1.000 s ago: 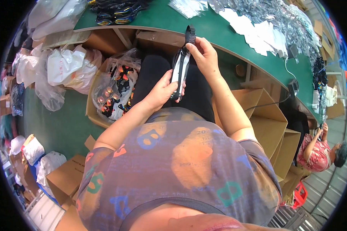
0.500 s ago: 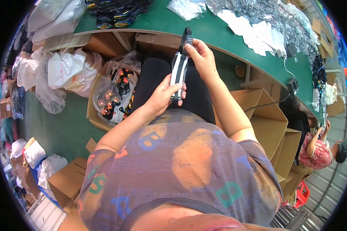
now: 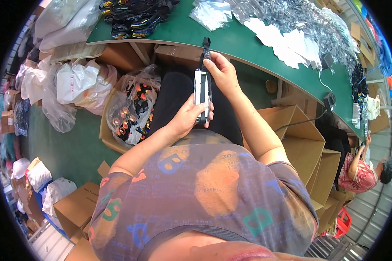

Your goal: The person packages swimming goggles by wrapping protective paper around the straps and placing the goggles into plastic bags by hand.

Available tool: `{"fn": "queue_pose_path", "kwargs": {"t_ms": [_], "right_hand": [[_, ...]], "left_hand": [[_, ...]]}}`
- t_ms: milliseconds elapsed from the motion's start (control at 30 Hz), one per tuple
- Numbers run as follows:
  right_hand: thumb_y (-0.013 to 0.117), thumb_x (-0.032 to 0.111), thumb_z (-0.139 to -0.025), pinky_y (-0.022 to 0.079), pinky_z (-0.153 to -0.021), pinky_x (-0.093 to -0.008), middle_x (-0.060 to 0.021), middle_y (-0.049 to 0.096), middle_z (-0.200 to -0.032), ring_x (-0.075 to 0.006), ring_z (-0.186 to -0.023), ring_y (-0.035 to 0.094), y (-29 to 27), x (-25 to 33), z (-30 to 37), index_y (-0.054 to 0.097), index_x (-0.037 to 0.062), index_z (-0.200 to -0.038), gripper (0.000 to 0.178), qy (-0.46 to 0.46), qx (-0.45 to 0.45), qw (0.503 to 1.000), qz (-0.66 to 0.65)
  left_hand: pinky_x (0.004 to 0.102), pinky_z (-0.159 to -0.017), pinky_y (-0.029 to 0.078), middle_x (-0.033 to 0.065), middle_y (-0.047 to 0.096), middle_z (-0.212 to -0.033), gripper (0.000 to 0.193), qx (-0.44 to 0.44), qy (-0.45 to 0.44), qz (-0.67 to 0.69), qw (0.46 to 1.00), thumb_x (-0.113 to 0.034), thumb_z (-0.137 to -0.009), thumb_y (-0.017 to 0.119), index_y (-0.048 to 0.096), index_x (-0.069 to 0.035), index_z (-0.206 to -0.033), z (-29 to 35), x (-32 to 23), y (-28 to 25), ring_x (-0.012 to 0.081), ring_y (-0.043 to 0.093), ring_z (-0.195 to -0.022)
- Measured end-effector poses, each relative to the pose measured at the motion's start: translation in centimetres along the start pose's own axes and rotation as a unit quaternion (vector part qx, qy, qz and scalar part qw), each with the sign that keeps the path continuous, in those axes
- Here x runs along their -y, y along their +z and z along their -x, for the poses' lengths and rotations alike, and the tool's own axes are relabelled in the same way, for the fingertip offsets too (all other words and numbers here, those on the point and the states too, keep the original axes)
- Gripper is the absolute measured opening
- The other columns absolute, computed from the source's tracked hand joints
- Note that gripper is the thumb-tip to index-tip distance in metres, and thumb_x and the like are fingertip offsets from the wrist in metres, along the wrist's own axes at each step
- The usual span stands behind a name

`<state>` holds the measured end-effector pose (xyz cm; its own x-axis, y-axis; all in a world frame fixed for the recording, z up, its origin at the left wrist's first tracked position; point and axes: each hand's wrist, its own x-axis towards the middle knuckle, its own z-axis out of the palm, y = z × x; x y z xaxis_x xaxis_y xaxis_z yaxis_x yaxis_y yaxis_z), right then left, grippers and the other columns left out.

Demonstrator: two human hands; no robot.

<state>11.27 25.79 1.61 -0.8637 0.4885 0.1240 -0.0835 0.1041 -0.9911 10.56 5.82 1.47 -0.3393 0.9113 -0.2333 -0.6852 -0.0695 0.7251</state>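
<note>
In front of my lap I hold a black strap that runs lengthwise over a narrow white card. My left hand is closed round the card's lower end, thumb on top and fingertips showing on the far side. Higher up, my right hand pinches the strap between thumb and forefinger, just above the card. A small black loop of strap sticks up past those fingers. What lies behind the card is hidden.
A green table curves across the front, bearing dark goggles, white cards and clear plastic pieces. At my left stands a carton lined with plastic, holding goggles. Open cartons and a co-worker are at right.
The card and strap now stand more upright. My right hand has come slightly down and left along the strap, still pinching it; my left hand keeps its hold.
</note>
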Motion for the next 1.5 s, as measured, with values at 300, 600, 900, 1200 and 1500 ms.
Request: {"fn": "queue_pose_path", "kwargs": {"t_ms": [300,600,900,1200,1500], "right_hand": [[0.063,0.037,-0.101,0.049,-0.081,-0.0263,-0.0031,0.071,-0.097,-0.0095,-0.089,0.063,0.6,0.3,-0.7,0.070,0.0050,-0.116,0.036,0.141,0.082,0.986,-0.031],[0.066,0.021,-0.099,0.052,-0.093,-0.0340,-0.0076,0.073,-0.103,-0.0167,-0.099,0.068,-0.2,2.9,-1.6,0.069,0.0052,-0.116,0.024,0.194,0.109,0.948,-0.226],[0.066,0.014,-0.081,0.040,-0.110,-0.0476,-0.0022,0.067,-0.115,-0.0215,-0.117,0.062,-0.5,7.2,1.9,0.068,0.0150,-0.110,0.029,-0.484,0.243,0.729,0.419],[0.066,0.014,-0.082,0.039,-0.111,-0.0493,-0.0044,0.064,-0.120,-0.0232,-0.121,0.059,-1.8,7.8,1.7,0.067,0.0154,-0.114,0.032,-0.503,0.303,0.670,0.454],[0.071,0.010,-0.074,0.027,-0.121,-0.0553,-0.0126,0.052,-0.146,-0.0300,-0.140,0.046,-2.4,8.7,3.1,0.054,0.0044,-0.136,0.065,-0.356,0.388,0.737,0.423]], "left_hand": [[0.0321,-0.062,0.057,0.0084,0.059,-0.105,0.031,-0.049,0.028,-0.032,0.998,-0.006,-0.101,0.054,0.042,-0.008,-0.130,0.4,0.3,0.2,0.0170,0.063,-0.084],[0.0323,-0.061,0.056,0.0070,0.060,-0.104,0.034,-0.067,-0.047,0.006,0.997,-0.011,-0.100,0.058,0.044,-0.009,-0.131,2.5,-3.6,0.7,0.0162,0.063,-0.084],[0.0292,-0.056,0.051,0.0078,0.062,-0.102,0.026,-0.012,-0.192,0.189,0.963,-0.015,-0.099,0.058,0.050,-0.007,-0.122,5.7,-6.8,-0.7,0.0157,0.061,-0.080],[0.0374,-0.059,0.060,0.0145,0.065,-0.106,0.057,0.061,-0.194,0.246,0.948,-0.054,-0.106,0.035,0.057,-0.004,-0.123,5.1,-7.4,-0.7,0.0244,0.066,-0.086],[0.0295,-0.055,0.056,0.0122,0.063,-0.107,0.028,0.013,-0.205,0.153,0.967,-0.026,-0.105,0.052,0.051,-0.006,-0.125,4.7,-6.1,-2.2,0.0190,0.064,-0.085]]}}
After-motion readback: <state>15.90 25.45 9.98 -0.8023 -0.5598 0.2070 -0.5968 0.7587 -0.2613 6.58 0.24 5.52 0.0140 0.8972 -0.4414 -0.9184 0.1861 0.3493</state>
